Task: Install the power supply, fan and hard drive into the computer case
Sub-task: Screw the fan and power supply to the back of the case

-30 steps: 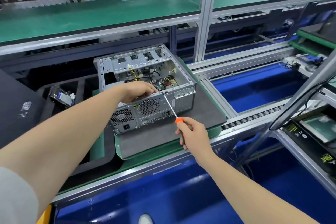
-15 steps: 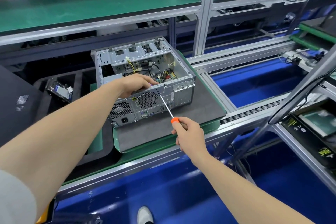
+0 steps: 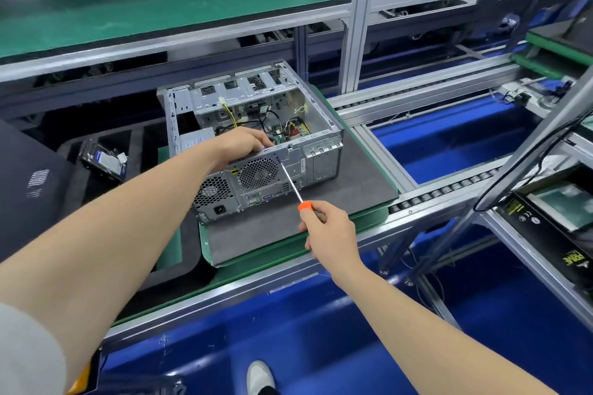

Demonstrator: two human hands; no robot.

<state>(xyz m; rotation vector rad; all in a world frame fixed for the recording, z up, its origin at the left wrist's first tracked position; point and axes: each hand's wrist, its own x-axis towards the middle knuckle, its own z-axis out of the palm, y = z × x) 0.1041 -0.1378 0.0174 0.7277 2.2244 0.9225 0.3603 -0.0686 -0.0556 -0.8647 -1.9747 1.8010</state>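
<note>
Presently: computer case (image 3: 321, 163), open side up, on grey mat (image 3: 353, 189). Left hand (image 3: 242, 143) curled over its rear top edge. Right hand (image 3: 332, 234) grips orange-handled screwdriver (image 3: 291, 181), tip against rear panel.

A green shelf (image 3: 160, 9) ran across the far side, a roller conveyor (image 3: 449, 192) lay at the right, and a white shoe (image 3: 260, 377) showed nearest.

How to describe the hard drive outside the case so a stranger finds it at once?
Find the open grey computer case on the dark mat. Left of it sits a black slotted tray. The hard drive lies in it: glossy, with a blue and white label, unlike the plain dark slots beside it.
</note>
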